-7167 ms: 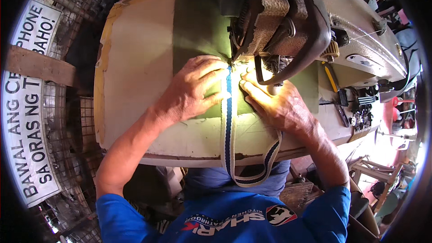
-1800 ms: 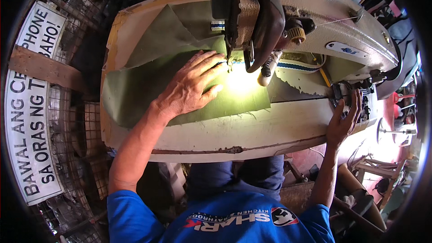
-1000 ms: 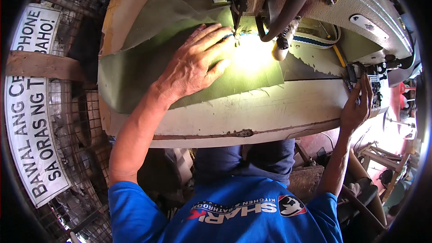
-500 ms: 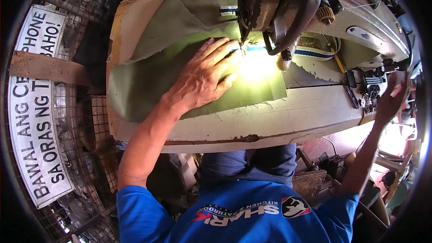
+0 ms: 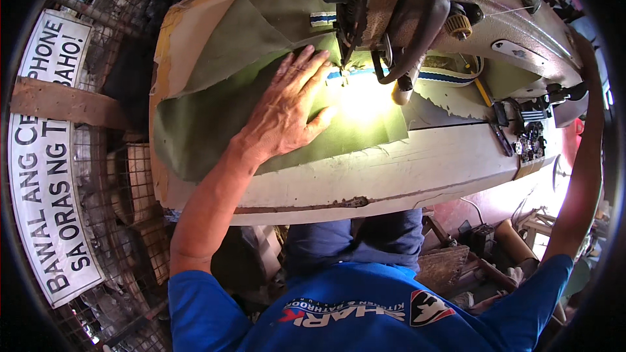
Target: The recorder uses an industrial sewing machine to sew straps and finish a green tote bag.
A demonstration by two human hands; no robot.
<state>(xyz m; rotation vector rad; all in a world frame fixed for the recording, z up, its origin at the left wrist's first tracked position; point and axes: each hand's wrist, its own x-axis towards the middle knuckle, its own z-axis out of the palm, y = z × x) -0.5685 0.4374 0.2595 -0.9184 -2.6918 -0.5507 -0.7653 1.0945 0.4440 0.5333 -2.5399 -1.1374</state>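
On the olive-green fabric, just left of the needle, the left hand lies flat and spread, palm down, fingers pointing up toward the sewing machine; it grips nothing, only presses the cloth to the table. Its fingertips reach almost to the presser foot, and the thumb sits at the edge of the bright pool of lamp light on the cloth. Under the machine head a blue-and-white striped strap runs off to the right, lying on the fabric and passing beneath the foot. The right arm stretches up along the far right of the view toward the machine's end, where the right hand is at the rim of the picture; whether it is open or closed I cannot tell

The fabric's near edge stops short of the table's front edge, leaving a bare strip of pale, worn tabletop before the person's lap. To the left the cloth folds up in a loose flap close to the table's left edge. Beyond that edge stand wire mesh and a white sign. Small tools clutter the right end of the table
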